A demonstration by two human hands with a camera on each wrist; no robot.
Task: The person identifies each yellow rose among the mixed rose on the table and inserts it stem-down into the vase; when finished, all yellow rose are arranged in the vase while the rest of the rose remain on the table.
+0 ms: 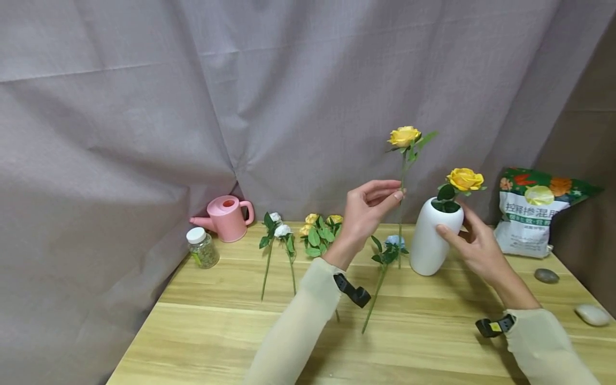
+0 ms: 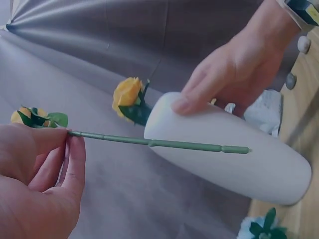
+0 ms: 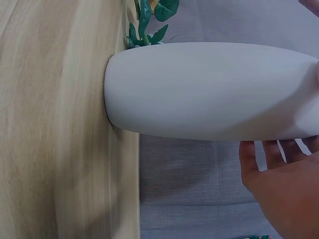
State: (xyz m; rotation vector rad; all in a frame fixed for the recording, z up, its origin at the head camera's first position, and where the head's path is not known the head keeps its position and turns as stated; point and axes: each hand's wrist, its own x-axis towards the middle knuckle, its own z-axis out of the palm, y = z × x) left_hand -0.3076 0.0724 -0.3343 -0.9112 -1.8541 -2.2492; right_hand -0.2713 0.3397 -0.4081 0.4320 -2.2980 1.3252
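Note:
My left hand [image 1: 368, 211] pinches the green stem of a yellow rose [image 1: 404, 137] between thumb and fingers, holding it upright left of the white vase [image 1: 428, 240]. In the left wrist view the stem [image 2: 187, 145] crosses in front of the vase, its cut end bare. My right hand [image 1: 474, 243] grips the vase near its mouth, thumb in front and fingers around the far side. Another yellow rose [image 1: 465, 179] stands in the vase, its lower stem hidden inside. In the right wrist view the base of the vase [image 3: 199, 89] meets the table.
A blue flower [image 1: 394, 241] lies left of the vase. Further left are yellow roses [image 1: 317, 235], white flowers [image 1: 282, 230], a pink watering can [image 1: 230, 220] and a lidded jar [image 1: 203, 248]. Right stand a fertilizer bag [image 1: 524, 222] and two stones [image 1: 546, 276] on the wooden table [image 1: 216, 331].

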